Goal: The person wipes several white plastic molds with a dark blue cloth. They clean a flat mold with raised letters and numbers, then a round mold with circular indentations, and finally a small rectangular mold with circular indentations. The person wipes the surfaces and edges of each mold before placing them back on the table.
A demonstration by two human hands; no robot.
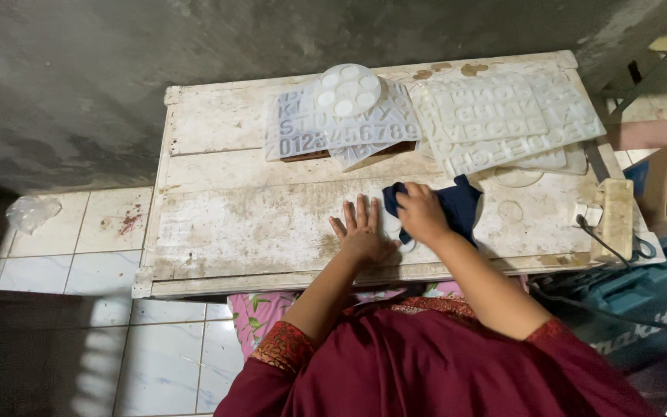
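From the head camera, looking straight down: the left hand lies flat and empty on the table, fingers spread, apparently bracing the person as they lean in. Just beside it, the right hand is clenched over a dark blue cloth, which sits bunched on the tabletop near the front edge, right of centre; the grip presses it down on the wood, much as one holds a rag for wiping. Under the hand a small white piece shows, but what it is cannot be told. Along the far edge lie the silicone moulds: a grey letter-and-number mould with a round white mould on top of it, and to the right a stack of pale letter moulds overlapping one another. The table is whitewashed wood, worn, stained brown and blotchy. At its right end a white plug block with a black cord hangs off the edge. Around it: a rough grey wall, pale floor tiles with a reddish smear, a crumpled plastic bag, and a teal tool case to the right.
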